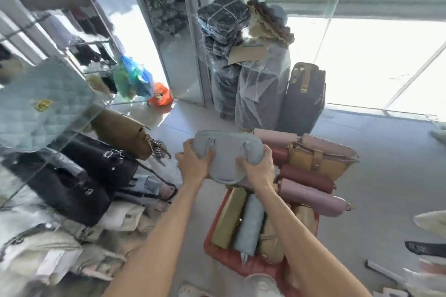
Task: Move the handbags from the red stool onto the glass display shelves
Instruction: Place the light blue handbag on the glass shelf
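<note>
I have the grey handbag above the red stool, left hand and right hand with fingers curled round its ends; I should keep it level and swing it left to the glass shelves; the stool holds olive, pale-blue, tan and pink bags, packed side by side.

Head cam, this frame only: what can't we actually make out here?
- Red stool: mostly covered by handbags; legs unseen.
- Grey handbag: its underside faces away; left hand and right hand cover its lower corners.
- Glass shelves: smeared by motion blur and reflections, so free space is unclear.
- Pale items at the right edge: cut off.
</note>
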A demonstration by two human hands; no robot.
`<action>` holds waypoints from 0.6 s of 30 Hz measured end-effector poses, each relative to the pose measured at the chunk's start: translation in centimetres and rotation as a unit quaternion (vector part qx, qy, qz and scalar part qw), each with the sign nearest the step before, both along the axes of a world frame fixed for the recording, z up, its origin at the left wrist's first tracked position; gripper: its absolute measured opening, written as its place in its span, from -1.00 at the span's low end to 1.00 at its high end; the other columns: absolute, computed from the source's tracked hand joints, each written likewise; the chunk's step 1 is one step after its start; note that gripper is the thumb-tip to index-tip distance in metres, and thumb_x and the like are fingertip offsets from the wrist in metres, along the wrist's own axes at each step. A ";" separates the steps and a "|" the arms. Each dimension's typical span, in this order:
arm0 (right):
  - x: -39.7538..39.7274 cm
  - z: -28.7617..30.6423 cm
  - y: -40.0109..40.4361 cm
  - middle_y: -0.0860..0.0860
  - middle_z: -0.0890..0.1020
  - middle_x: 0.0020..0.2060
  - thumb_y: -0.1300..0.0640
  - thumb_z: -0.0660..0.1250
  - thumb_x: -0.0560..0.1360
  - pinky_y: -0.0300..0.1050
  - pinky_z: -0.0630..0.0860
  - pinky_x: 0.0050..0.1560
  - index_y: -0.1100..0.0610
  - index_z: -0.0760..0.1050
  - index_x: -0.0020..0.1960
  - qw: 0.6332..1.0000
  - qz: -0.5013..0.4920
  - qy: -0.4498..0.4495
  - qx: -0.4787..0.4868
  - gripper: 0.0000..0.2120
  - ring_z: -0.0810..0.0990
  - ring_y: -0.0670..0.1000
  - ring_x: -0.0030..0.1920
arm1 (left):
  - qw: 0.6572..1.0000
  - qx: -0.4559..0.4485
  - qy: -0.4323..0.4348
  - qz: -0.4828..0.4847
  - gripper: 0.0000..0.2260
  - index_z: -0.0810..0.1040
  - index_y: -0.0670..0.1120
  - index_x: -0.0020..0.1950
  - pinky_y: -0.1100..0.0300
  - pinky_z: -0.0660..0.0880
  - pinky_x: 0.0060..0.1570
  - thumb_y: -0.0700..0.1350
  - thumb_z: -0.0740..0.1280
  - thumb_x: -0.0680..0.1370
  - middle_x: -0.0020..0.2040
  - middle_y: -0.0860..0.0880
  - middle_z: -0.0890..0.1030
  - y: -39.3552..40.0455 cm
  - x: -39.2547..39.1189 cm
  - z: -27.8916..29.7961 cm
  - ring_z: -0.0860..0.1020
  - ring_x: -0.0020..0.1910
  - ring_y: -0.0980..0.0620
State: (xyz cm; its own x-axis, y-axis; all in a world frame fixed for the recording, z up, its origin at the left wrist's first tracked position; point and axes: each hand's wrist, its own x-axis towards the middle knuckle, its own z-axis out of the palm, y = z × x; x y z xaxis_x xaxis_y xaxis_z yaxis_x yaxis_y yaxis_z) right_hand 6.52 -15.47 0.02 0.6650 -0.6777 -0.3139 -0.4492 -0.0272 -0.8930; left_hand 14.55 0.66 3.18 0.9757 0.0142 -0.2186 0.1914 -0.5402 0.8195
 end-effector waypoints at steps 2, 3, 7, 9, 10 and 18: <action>1.0 1.3 1.7 0.03 0.58 0.34 0.03 0.65 0.40 0.05 0.49 0.33 0.03 0.35 0.55 0.999 0.043 -0.021 -0.012 -0.18 0.55 0.11 0.33 | 0.999 -0.004 -0.029 0.035 -0.35 0.40 -0.01 0.45 0.09 0.46 0.18 0.13 0.58 0.46 0.27 -0.13 0.45 2.5 -0.5 1.5 0.50 0.18 -0.14; 1.4 1.9 2.4 0.03 0.57 0.35 0.03 0.65 0.40 0.02 0.48 0.30 0.03 0.35 0.56 0.998 0.059 -0.033 -0.019 -0.18 0.55 0.11 0.33 | 0.998 -0.005 -0.043 0.050 -0.36 0.41 -0.01 0.44 0.11 0.44 0.16 0.11 0.58 0.46 0.24 -0.10 0.47 3.4 -0.8 2.0 0.51 0.19 -0.14; 2.4 5.0 6.6 0.03 0.49 0.43 0.03 0.56 0.52 -0.06 0.40 0.20 0.06 0.29 0.60 0.984 0.146 -0.080 -0.067 -0.25 0.50 0.08 0.34 | 0.988 -0.028 -0.070 0.132 -0.39 0.39 0.03 0.45 -0.02 0.50 0.26 0.10 0.54 0.49 0.17 -0.10 0.42 8.1 -2.5 4.8 0.51 0.16 -0.20; 2.5 6.2 8.8 0.04 0.48 0.46 -0.01 0.50 0.57 0.03 0.43 0.28 0.05 0.27 0.61 0.973 0.187 -0.100 -0.091 -0.30 0.49 0.12 0.40 | 0.983 -0.039 -0.077 0.163 -0.41 0.39 0.06 0.45 0.05 0.47 0.17 0.11 0.53 0.49 0.22 -0.13 0.43 10.6 -3.7 6.0 0.50 0.13 -0.20; 2.4 6.9 10.1 0.04 0.47 0.47 -0.02 0.48 0.59 0.05 0.43 0.31 0.04 0.25 0.62 0.967 0.206 -0.108 -0.101 -0.31 0.48 0.12 0.41 | 0.981 -0.046 -0.084 0.171 -0.40 0.39 0.06 0.45 0.06 0.46 0.14 0.10 0.53 0.48 0.24 -0.14 0.45 12.1 -4.3 6.4 0.51 0.14 -0.19; -0.1 12.7 21.3 0.02 0.45 0.30 0.05 0.44 0.63 -0.17 0.33 0.15 0.11 0.27 0.62 0.941 0.267 -0.175 -0.116 -0.36 0.47 0.03 0.22 | 0.959 -0.058 -0.155 0.231 -0.38 0.39 -0.01 0.48 0.01 0.49 0.18 0.04 0.56 0.50 0.19 -0.12 0.39 23.0 -10.5 10.6 0.48 0.11 -0.19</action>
State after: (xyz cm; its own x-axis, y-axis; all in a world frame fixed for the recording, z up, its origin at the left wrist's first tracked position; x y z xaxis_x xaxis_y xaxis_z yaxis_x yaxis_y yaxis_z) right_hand 6.43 5.83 12.67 0.9649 -0.2416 0.1025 0.0036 -0.3785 -0.9256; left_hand 4.07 23.70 13.83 0.8897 0.4532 0.0548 0.1257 -0.3586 0.9250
